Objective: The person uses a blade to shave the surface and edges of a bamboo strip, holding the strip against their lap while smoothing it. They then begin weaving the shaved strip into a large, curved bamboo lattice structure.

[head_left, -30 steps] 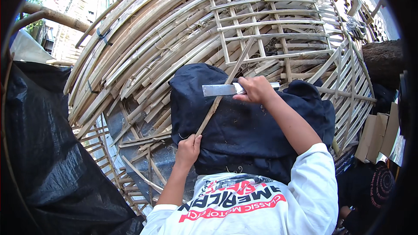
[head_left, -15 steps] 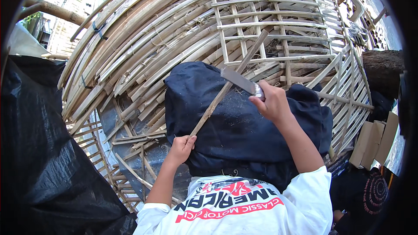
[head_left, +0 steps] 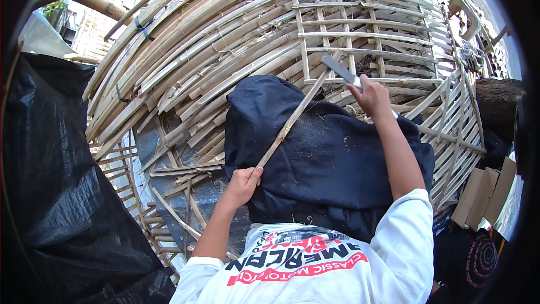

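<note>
From my distant seat I see the left hand point(head_left: 243, 184) with its fingers closed round the near end of a wooden stick point(head_left: 289, 121), which slants up and rightward from them, over the black cloth point(head_left: 343, 155) beyond. The right hand point(head_left: 372, 98) has its fingers wrapped about the handle of a knife point(head_left: 337, 69); the blade points leftward from them, across the stick's far end, though I can't tell whether it touches. A bamboo lattice point(head_left: 349, 35) lies just past those fingers. I judge the step to be trimming the stick; the next move calls for a firm left grip and a controlled blade angle, well clear of the left fingers.
</note>
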`<state>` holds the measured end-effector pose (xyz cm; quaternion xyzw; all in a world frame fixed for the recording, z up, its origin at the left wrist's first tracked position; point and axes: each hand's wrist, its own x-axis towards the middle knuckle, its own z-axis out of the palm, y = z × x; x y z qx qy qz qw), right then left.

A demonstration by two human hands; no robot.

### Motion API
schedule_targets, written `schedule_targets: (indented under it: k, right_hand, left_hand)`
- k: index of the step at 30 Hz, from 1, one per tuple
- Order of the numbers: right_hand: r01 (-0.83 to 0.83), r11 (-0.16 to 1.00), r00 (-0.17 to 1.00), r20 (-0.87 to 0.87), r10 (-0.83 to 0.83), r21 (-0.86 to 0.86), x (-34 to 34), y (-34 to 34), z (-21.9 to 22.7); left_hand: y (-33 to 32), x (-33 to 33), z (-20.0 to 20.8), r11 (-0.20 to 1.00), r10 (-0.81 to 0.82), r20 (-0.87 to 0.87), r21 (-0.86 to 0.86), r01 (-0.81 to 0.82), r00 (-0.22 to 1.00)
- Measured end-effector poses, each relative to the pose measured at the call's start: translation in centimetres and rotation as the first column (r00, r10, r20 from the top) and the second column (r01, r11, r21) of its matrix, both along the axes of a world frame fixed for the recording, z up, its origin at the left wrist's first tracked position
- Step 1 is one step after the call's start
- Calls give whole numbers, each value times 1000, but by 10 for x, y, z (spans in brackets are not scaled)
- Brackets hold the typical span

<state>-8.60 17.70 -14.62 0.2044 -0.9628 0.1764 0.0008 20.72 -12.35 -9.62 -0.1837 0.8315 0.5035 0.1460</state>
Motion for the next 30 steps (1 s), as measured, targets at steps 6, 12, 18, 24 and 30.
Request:
schedule_targets:
  k: [6,12,18,24,30]
  right_hand:
    - [437,891,895,-36,-444,-123,-11,130,49]
    - [-75,958,993,72,99,-278,83,-3,76]
    - [-400,901,905,81,417,-166,82,-57,26]
    - [-534,845,844,40,535,-25,43,-62,13]
    - [86,993,994,-71,-81,75,-31,25,48]
  left_hand:
    - [1,-5,-8,987,19,61,160,-28,998]
    - [-5,-5,-9,986,0,124,167,-21,992]
    - [1,0,-12,993,32,4,115,-32,999]
    - [-2,-7,-12,995,1,-12,96,0,1000]
    - [-2,-7,-4,984,-35,17,176,32,999]
